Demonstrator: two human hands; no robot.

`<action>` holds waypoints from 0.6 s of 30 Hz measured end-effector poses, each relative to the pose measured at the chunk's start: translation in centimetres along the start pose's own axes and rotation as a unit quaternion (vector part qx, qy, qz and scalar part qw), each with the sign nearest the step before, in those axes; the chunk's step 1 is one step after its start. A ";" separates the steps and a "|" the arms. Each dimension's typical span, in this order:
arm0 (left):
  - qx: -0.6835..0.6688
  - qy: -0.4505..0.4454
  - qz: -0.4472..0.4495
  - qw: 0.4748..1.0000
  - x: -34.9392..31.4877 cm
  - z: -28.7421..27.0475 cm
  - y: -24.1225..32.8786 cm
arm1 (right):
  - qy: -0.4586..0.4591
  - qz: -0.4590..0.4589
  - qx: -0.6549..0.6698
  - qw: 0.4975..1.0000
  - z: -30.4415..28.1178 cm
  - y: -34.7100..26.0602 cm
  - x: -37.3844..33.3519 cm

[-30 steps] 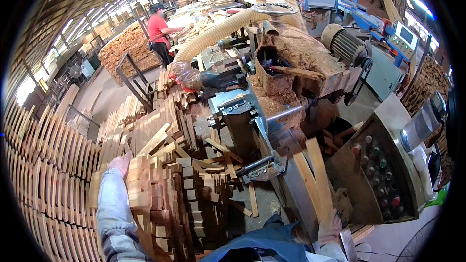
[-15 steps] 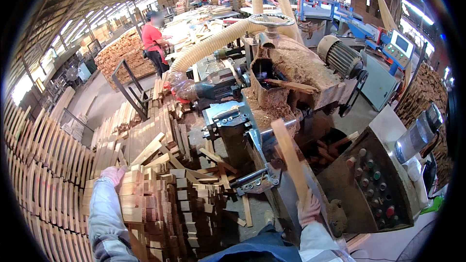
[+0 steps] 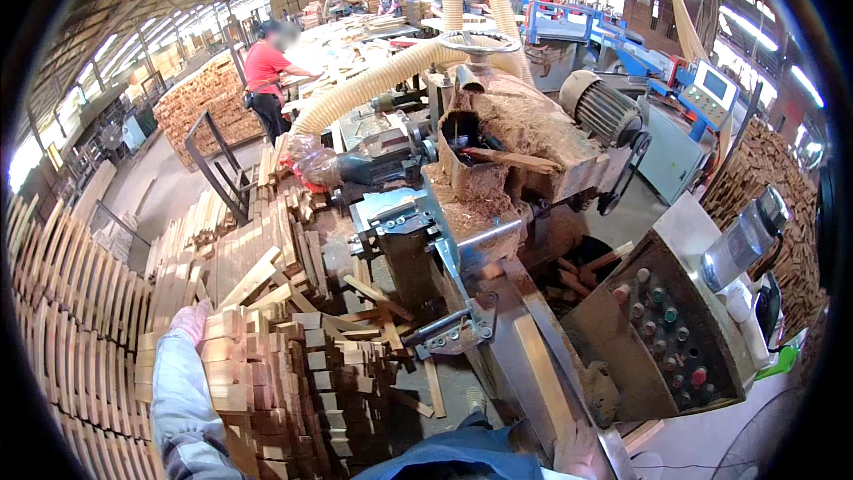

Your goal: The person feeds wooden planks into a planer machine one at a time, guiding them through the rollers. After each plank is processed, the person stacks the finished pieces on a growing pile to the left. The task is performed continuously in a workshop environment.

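My right hand [image 3: 577, 452] is closed around the near end of a wooden strip [image 3: 542, 372]. The strip lies lengthwise along the metal bed [image 3: 511, 324] of a woodworking machine, with its far end pointing toward the cutter housing. Part of this hand is blurred. On the left, my left hand [image 3: 189, 321] rests with stretched fingers on the far side of a stack of wooden blocks [image 3: 224, 373]. Beside the bed sits a metal clamp [image 3: 458, 329] with a rod.
A control panel [image 3: 666, 338] with several buttons stands at right. Sawdust covers the machine housing [image 3: 524, 124], which a ribbed hose [image 3: 382, 80] adjoins. Loose offcuts [image 3: 382, 302] lie between stack and machine. Slatted wood piles [image 3: 80, 338] line the left. A person in red [image 3: 265, 71] works farther back.
My right hand has come nearer to me with the wooden strip, whose raised far end has lowered onto the bed. My left hand stays on the stack. The view has shifted slightly.
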State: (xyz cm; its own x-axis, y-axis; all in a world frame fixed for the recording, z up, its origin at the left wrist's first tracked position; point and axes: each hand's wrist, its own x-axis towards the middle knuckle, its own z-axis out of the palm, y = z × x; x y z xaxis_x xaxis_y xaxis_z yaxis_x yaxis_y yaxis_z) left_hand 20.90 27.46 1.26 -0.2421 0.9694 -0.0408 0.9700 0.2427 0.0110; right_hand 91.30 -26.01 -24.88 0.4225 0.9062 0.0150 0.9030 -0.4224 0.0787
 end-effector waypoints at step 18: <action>0.414 -0.161 0.311 0.840 -15.3 -11.5 31.6 | 0.086 -0.190 0.296 0.932 -8.9 -18.5 28.8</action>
State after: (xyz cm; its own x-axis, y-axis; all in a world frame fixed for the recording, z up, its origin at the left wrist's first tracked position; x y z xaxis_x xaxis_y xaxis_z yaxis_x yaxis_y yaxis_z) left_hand 54.98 20.73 13.69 0.2051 0.8063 -0.5547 0.6204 -0.5455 -0.5635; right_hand 86.09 8.06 -17.03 0.0899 0.9611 0.2612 0.8908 0.0397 -0.4526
